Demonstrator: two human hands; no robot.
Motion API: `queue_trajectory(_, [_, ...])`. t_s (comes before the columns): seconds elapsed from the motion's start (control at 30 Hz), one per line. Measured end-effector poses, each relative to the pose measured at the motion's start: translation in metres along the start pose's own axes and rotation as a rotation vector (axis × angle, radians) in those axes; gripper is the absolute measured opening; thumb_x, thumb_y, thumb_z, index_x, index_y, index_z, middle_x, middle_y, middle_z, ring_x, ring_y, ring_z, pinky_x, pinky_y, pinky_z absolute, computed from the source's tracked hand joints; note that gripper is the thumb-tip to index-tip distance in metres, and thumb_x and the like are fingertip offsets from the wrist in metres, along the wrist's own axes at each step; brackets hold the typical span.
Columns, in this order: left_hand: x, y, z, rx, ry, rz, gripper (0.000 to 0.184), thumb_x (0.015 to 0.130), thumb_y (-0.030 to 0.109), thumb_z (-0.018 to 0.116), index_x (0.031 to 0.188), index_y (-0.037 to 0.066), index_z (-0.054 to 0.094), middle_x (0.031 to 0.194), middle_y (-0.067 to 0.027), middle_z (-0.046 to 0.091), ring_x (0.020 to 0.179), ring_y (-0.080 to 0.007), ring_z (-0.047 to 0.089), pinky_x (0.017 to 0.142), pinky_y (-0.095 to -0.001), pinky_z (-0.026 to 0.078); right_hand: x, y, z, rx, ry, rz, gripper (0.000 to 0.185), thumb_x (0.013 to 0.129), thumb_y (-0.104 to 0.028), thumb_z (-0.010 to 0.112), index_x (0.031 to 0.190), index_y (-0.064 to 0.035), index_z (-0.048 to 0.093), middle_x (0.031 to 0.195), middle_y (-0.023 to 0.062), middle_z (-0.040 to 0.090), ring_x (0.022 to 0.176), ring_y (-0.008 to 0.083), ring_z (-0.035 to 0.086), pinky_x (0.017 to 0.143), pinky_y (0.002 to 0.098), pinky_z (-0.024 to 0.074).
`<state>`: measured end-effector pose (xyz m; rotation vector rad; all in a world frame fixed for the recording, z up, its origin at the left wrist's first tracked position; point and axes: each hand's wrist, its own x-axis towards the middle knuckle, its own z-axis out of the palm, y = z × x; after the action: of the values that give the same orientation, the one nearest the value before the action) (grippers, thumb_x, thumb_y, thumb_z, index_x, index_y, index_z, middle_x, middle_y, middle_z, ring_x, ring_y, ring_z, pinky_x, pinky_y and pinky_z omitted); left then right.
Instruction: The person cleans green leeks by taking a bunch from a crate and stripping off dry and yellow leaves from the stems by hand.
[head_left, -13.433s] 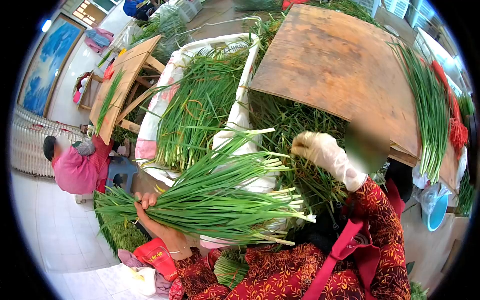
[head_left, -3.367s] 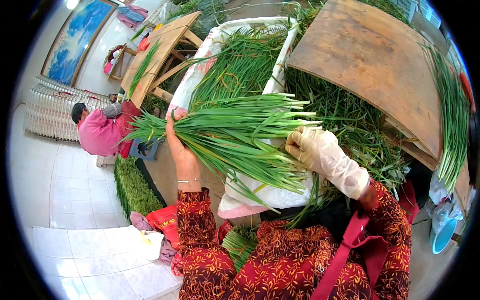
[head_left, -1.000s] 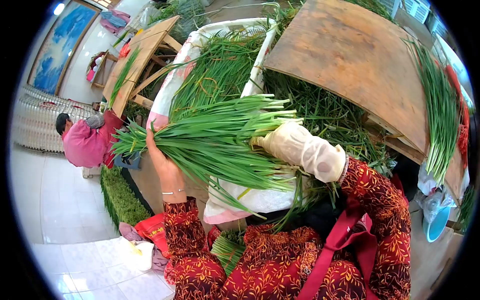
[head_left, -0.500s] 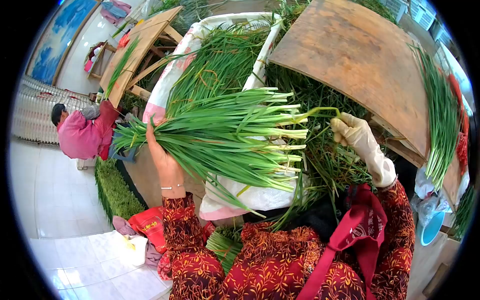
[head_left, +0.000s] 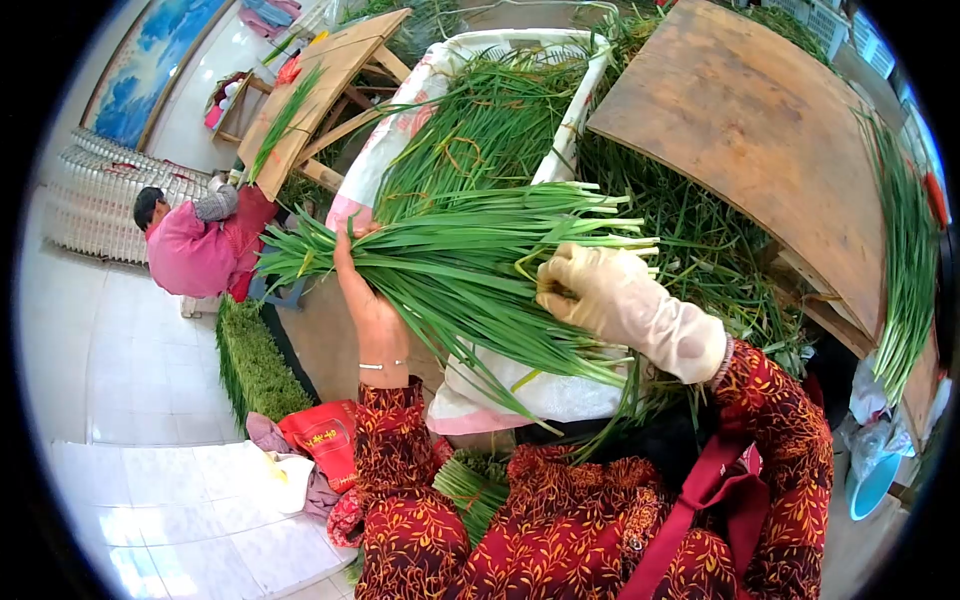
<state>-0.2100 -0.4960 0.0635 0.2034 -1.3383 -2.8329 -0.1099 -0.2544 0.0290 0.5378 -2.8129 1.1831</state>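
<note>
A thick bunch of garlic chives point(head_left: 450, 255) lies sideways across the view, its pale stem ends to the right. My bare left hand point(head_left: 368, 310), with a bracelet at the wrist, is closed round the leafy left part. My right hand point(head_left: 590, 290), in a cream glove, is over the stem side with its fingers curled in a pinch. A bent yellowish chive leaf point(head_left: 524, 266) shows at those fingers; the exact grip is partly hidden. Beneath the bunch is a white sack point(head_left: 530, 390). Behind it stands a white-lined crate point(head_left: 575, 120) full of loose chives.
A wooden board point(head_left: 740, 140) stands at the right, with more chives point(head_left: 905, 300) at its edge. Loose leaves point(head_left: 690, 225) heap under it. At left, a person in pink point(head_left: 195, 245) works by another wooden table point(head_left: 315, 85). Cut chives point(head_left: 260, 360) stand in a row on the floor.
My right hand has come left from beyond the stem ends, where it held a long yellow-green leaf, onto the bunch. My left hand still holds the bunch. The view has shifted slightly.
</note>
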Motion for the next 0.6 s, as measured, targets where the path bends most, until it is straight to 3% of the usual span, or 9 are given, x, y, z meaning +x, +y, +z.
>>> queue_trajectory(0.03, [-0.004, 0.0, 0.002, 0.031, 0.008, 0.007, 0.02, 0.086, 0.027, 0.058, 0.081, 0.009, 0.054, 0.082, -0.0054, 0.057, 0.079, -0.0195, 0.058, 0.072, -0.0349, 0.051, -0.007, 0.005, -0.001, 0.157, 0.084, -0.011, 0.018, 0.081, -0.026, 0.058, 0.089, -0.0094, 0.061, 0.079, 0.0097, 0.059, 0.072, 0.0288, 0.059, 0.064, 0.0368, 0.048])
queue_trajectory(0.07, [-0.007, -0.002, 0.002, 0.061, 0.015, 0.01, 0.02, 0.086, 0.028, 0.059, 0.081, 0.009, 0.054, 0.082, -0.0054, 0.058, 0.078, -0.0193, 0.058, 0.071, -0.0347, 0.051, -0.011, 0.011, -0.001, 0.352, 0.131, 0.046, 0.017, 0.082, -0.024, 0.06, 0.09, -0.0084, 0.061, 0.076, 0.0079, 0.061, 0.068, 0.0206, 0.06, 0.061, 0.0302, 0.0471])
queue_trajectory(0.13, [0.0, 0.0, -0.004, 0.036, 0.022, -0.022, 0.021, 0.085, 0.029, 0.059, 0.083, 0.008, 0.056, 0.082, -0.0053, 0.059, 0.076, -0.0182, 0.059, 0.068, -0.0331, 0.052, -0.017, 0.013, -0.02, 0.867, -0.095, 0.402, 0.019, 0.084, -0.023, 0.061, 0.092, -0.0054, 0.06, 0.079, 0.0057, 0.064, 0.069, 0.0112, 0.06, 0.06, 0.0238, 0.046])
queue_trajectory(0.17, [0.005, 0.0, -0.012, 0.01, -0.014, -0.029, 0.022, 0.085, 0.029, 0.059, 0.083, 0.008, 0.056, 0.082, -0.0053, 0.059, 0.076, -0.0181, 0.059, 0.068, -0.0328, 0.052, -0.022, 0.017, -0.024, 1.072, -0.076, 0.398, 0.022, 0.086, -0.024, 0.06, 0.094, -0.0029, 0.059, 0.085, 0.0039, 0.064, 0.071, 0.0073, 0.06, 0.061, 0.0211, 0.046])
queue_trajectory(0.2, [0.005, -0.002, -0.009, -0.016, -0.049, -0.033, 0.022, 0.085, 0.029, 0.059, 0.083, 0.007, 0.057, 0.081, -0.0053, 0.06, 0.076, -0.018, 0.059, 0.068, -0.0326, 0.052, -0.028, 0.028, -0.025, 1.187, -0.089, 0.403, 0.021, 0.086, -0.021, 0.059, 0.095, -0.0025, 0.058, 0.088, 0.0048, 0.065, 0.074, 0.0098, 0.061, 0.065, 0.0222, 0.0471])
queue_trajectory(0.37, [-0.004, -0.006, 0.001, 0.086, 0.034, 0.017, 0.025, 0.087, 0.03, 0.058, 0.086, 0.005, 0.057, 0.081, -0.007, 0.06, 0.075, -0.0186, 0.06, 0.068, -0.0324, 0.052, -0.05, 0.046, -0.029, 1.215, -0.157, 0.299, 0.017, 0.088, -0.018, 0.058, 0.095, -0.0021, 0.057, 0.088, 0.007, 0.064, 0.077, 0.0138, 0.062, 0.072, 0.0248, 0.048])
queue_trajectory(0.6, [0.002, -0.008, -0.012, 0.103, 0.049, -0.022, 0.029, 0.089, 0.031, 0.053, 0.092, 0.003, 0.057, 0.087, -0.0081, 0.06, 0.08, -0.0198, 0.06, 0.072, -0.0336, 0.052, -0.086, 0.063, -0.046, 0.981, -0.108, 0.412, 0.021, 0.088, -0.02, 0.056, 0.094, 0.0006, 0.057, 0.085, 0.0056, 0.062, 0.075, 0.0126, 0.06, 0.073, 0.0252, 0.048])
